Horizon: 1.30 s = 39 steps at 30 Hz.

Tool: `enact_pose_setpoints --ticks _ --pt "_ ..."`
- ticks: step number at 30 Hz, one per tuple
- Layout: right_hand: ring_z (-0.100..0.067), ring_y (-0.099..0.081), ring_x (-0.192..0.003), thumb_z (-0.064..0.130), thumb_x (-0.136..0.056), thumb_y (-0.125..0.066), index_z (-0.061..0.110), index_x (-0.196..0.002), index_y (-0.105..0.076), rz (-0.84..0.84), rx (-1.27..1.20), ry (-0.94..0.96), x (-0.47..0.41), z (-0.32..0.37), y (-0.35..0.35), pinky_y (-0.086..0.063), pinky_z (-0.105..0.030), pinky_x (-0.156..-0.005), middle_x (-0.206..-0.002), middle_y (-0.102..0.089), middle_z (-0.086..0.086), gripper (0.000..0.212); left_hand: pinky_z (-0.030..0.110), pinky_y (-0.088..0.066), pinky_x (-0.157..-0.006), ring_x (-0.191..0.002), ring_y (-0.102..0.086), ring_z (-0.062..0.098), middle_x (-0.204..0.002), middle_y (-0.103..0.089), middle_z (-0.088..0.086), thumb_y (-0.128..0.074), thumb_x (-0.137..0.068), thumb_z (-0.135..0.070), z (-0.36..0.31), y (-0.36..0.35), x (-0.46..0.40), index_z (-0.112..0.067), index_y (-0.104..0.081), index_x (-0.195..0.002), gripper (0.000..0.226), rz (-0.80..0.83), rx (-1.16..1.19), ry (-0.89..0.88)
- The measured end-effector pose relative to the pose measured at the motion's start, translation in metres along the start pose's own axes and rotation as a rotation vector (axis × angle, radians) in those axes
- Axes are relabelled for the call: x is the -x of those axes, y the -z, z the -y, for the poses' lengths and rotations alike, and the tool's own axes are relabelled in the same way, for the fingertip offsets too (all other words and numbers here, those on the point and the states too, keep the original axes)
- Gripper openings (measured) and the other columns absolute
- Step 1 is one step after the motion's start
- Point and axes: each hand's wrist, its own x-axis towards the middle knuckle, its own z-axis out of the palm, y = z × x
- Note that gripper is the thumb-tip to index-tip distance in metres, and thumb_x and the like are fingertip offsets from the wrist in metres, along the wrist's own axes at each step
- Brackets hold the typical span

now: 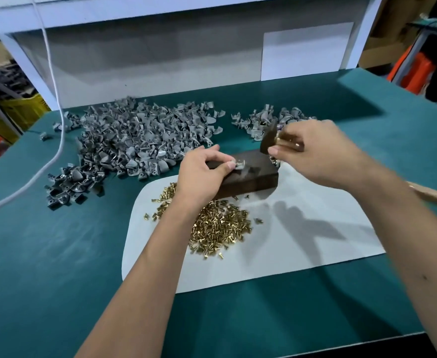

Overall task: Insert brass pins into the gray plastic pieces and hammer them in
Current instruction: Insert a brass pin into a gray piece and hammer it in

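Hammering step: left hand (202,169) pinches a gray piece (240,164) on the block (251,177); right hand (313,148) grips the raised hammer (268,140), next needing a square strike

Just past my left hand (201,171) the big heap of gray pieces (134,140) walls off the far left side. Under that wrist the brass pins (220,226) cover the white sheet (302,241). Beyond my right hand (315,151), which grips the hammer (269,140), a smaller gray pile (266,120) blocks the way. Between my hands sits the dark block (251,177). Near my forearms the green mat (57,267) lies bare; a white cord (54,73) hangs far left.
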Motion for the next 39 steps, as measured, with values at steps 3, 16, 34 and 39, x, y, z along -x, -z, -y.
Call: enact_pose_setpoints --ticks 3,16,34,39 --pt "-0.017 -0.057 -0.069 0.044 -0.080 -0.081 0.028 -0.070 -0.064 0.059 -0.022 -0.089 0.009 -0.018 0.009 -0.047 -0.033 -0.065 -0.068 -0.062 0.007 0.025 0.030 -0.013 -0.118 -0.148 -0.034 0.015 -0.148 -0.057 0.003 -0.076 -0.090 -0.016 -0.001 -0.002 0.000 -0.029 -0.081 -0.091 0.014 -0.001 -0.034 -0.009" --pt "-0.002 -0.063 -0.073 0.028 -0.073 -0.084 0.038 -0.066 -0.066 0.097 0.023 -0.103 0.019 -0.030 -0.010 -0.056 -0.032 -0.074 -0.070 -0.066 0.019 0.021 0.047 -0.010 -0.126 -0.151 -0.026 0.015 -0.151 -0.054 0.000 -0.079 -0.087 -0.019 -0.001 -0.004 0.000 -0.030 -0.079 -0.080 0.013 0.006 -0.042 -0.032" --pt "0.000 -0.057 -0.068 0.024 -0.086 -0.080 0.028 -0.110 -0.076 -0.390 -0.247 -0.125 -0.013 -0.023 -0.051 -0.055 -0.032 -0.079 -0.075 -0.064 0.012 0.025 0.045 -0.058 -0.087 -0.077 -0.068 0.022 -0.092 -0.075 -0.004 -0.071 -0.093 -0.029 0.026 0.039 -0.015 -0.028 -0.075 -0.100 0.009 -0.439 -0.389 0.071" --pt "-0.013 -0.068 -0.082 0.012 -0.089 -0.073 0.021 -0.131 -0.066 -0.422 -0.253 -0.167 -0.007 -0.016 -0.055 -0.058 -0.036 -0.089 -0.095 -0.071 0.007 0.044 0.045 -0.059 -0.082 -0.084 -0.069 0.035 -0.091 -0.075 0.003 -0.071 -0.085 -0.014 0.040 0.061 -0.013 -0.024 -0.078 -0.093 0.015 -0.409 -0.529 0.182"
